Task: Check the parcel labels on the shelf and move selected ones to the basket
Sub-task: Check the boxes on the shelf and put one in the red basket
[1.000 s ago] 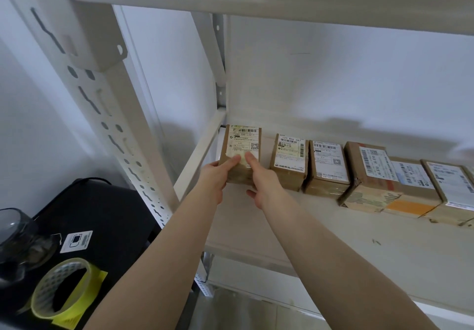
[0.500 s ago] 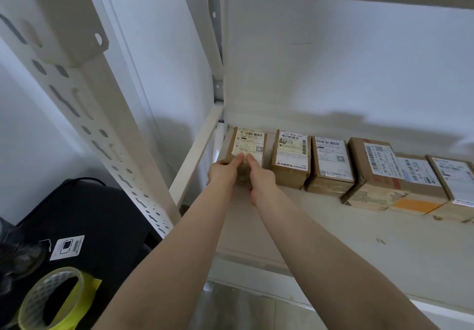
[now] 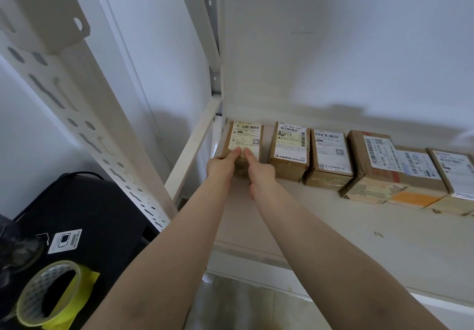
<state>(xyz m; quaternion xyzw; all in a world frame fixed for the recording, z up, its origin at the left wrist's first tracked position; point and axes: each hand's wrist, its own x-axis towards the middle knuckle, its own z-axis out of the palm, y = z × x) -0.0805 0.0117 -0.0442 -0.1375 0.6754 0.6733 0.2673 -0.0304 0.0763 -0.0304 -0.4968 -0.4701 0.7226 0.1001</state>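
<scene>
Both hands grip leftmost parcel (image 3: 245, 145) at shelf's (image 3: 333, 229) left end: left hand (image 3: 221, 167) and right hand (image 3: 260, 173) fingers clamped on its front, arms outstretched. Next parcel (image 3: 288, 150) just beside; bare shelf in front.

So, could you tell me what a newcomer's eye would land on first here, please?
Probably the two bare arms reaching in, with the left hand and right hand gripping the leftmost parcel on the white shelf. Next, the row of labelled parcels running right along the back wall, then the yellow tape roll at bottom left.
</scene>
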